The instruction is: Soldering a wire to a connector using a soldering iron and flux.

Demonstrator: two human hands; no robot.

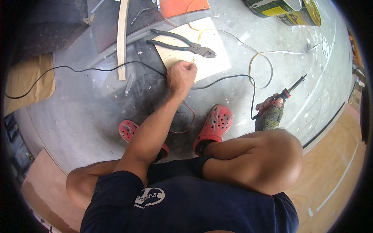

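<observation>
My left hand [182, 77] is closed in a pinch over the near edge of a pale plywood board [215, 39]. A short bit of thin wire [193, 59] pokes up from its fingertips, and a reddish lead [193, 113] trails out below the hand. Just beyond it, dark combination pliers [194, 48] lie on the board, jaws pointing right. My right hand [268, 106], in a fingerless knitted glove, grips the red and black handle of a soldering iron [289, 91]. The iron is held off to the right, its tip up and away from the board.
The iron's black cord [229, 76] runs left across the floor under my left hand. A loose pale wire [272, 70] loops right of the board. Around lie a wooden strip [122, 42], an orange sheet [180, 7] and two paint cans [301, 17]. My red clogs [217, 122] are close below.
</observation>
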